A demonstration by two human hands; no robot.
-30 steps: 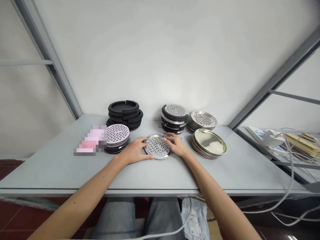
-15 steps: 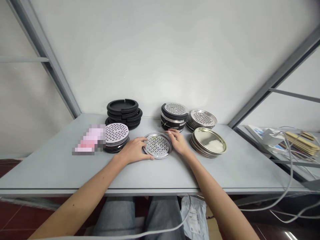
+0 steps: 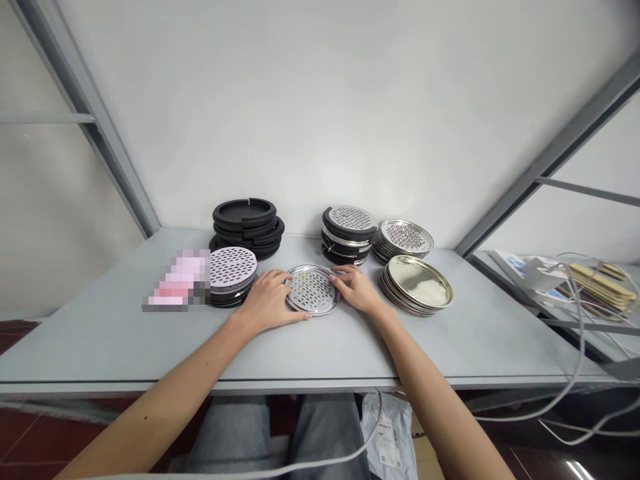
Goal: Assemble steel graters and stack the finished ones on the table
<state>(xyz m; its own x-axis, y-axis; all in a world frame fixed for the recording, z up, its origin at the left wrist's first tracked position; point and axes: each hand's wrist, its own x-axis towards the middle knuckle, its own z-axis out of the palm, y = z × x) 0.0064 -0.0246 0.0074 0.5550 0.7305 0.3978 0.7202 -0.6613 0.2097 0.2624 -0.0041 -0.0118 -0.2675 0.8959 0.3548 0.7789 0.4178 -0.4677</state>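
Note:
In front of me on the table lies a round perforated metal grater plate, set inside a shiny shallow round rim. My left hand curves around its left edge, with fingers at the upper left and the thumb along the front rim. My right hand grips the right side, its thumb over the rim and its fingers at the far right edge. Left of my left hand stands a stack topped by a pale perforated plate. A stack of gold-coloured round lids is to the right of my right hand.
Thick black rings are stacked at the back left. Behind my hands stands an assembled stack with a perforated top; beside it are stacked silver grater plates. A white cable hangs at the right. Something at the left is pixelated.
My right hand has shifted slightly left, its thumb now over the plate's right rim. My left hand stays around the left edge. The plate has moved a little left.

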